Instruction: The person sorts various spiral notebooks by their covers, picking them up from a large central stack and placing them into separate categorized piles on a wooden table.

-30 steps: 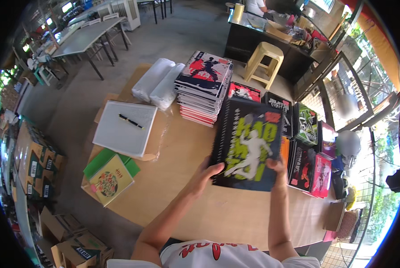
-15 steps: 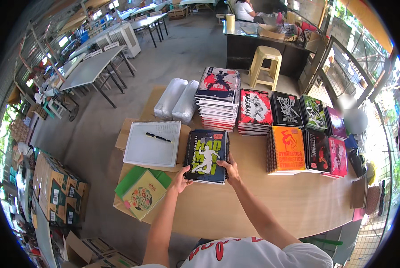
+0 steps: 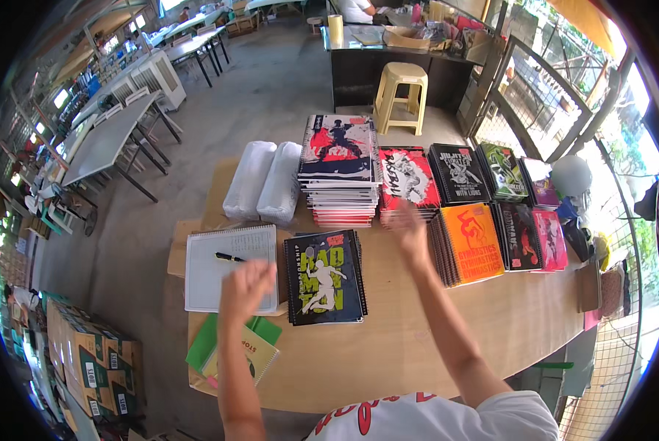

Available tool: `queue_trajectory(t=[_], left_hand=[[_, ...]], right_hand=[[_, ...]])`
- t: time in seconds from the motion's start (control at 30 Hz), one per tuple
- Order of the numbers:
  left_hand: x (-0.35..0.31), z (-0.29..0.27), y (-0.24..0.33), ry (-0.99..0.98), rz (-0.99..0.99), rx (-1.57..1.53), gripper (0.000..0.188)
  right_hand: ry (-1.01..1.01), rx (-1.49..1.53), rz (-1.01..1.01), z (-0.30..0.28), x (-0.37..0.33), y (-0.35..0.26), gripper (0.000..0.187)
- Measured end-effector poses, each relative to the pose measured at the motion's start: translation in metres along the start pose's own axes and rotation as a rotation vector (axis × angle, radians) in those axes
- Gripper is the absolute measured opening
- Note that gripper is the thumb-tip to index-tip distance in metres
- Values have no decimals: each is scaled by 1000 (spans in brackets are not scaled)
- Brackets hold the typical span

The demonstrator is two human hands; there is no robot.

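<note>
Across this long workroom I see a brown desk (image 3: 377, 364), the black notebooks (image 3: 326, 283) stacked on it between both hands, touching neither. The left hand (image 3: 248, 288), fingers curled, is just beside the pen (image 3: 226, 256) on a white notebook (image 3: 208, 288); the right hand (image 3: 409, 220), blurred, is near the red notebooks (image 3: 410, 173). Whether either grips anything, I cannot tell.

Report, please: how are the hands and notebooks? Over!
Left hand curled near the pen; right hand blurred before the red notebooks. Dark notebook stack on the table, untouched. Left forearm hiding part of the yellow notebook.
</note>
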State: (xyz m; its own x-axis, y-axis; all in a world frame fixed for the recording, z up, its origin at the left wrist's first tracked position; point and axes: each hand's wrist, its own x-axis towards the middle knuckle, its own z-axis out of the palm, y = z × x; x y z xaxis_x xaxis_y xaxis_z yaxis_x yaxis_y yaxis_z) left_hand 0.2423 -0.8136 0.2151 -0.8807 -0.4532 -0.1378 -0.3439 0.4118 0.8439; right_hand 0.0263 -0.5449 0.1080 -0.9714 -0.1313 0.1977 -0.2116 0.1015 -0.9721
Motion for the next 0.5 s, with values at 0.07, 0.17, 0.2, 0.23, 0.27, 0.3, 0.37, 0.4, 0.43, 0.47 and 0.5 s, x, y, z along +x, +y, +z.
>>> queue_trajectory(t=[0.07, 0.17, 0.2, 0.23, 0.27, 0.3, 0.37, 0.4, 0.43, 0.47, 0.5], left_hand=[[72, 11, 12, -14, 122, -295, 59], [185, 55, 20, -147, -235, -735, 94], [212, 57, 11, -83, -430, -691, 93], [232, 49, -9, -254, -444, -729, 95], [241, 56, -12, -349, -335, -832, 93], [247, 63, -11, -443, -219, -931, 92], [249, 70, 15, -502, -251, -871, 89], [247, 76, 32, -562, -280, -801, 87], [244, 79, 46, -582, -250, -792, 90], [242, 78, 59, -602, -274, -734, 93], [242, 79, 71, -631, -287, -676, 96]], right_hand=[[-77, 160, 288, 7, 62, -52, 66], [-295, 265, 682, 27, 142, -38, 96], [-310, 174, 695, 53, 144, -44, 99], [-327, 86, 698, 78, 144, -57, 102], [-340, 79, 696, 83, 146, -59, 102], [-370, 117, 711, 88, 147, -61, 95], [-373, 142, 740, 81, 154, -49, 88], [-410, 262, 744, 71, 161, -38, 75], [-460, 389, 740, 67, 165, -32, 62], [-411, 525, 727, 64, 167, -31, 41], [-422, 562, 761, 52, 177, -25, 37]])
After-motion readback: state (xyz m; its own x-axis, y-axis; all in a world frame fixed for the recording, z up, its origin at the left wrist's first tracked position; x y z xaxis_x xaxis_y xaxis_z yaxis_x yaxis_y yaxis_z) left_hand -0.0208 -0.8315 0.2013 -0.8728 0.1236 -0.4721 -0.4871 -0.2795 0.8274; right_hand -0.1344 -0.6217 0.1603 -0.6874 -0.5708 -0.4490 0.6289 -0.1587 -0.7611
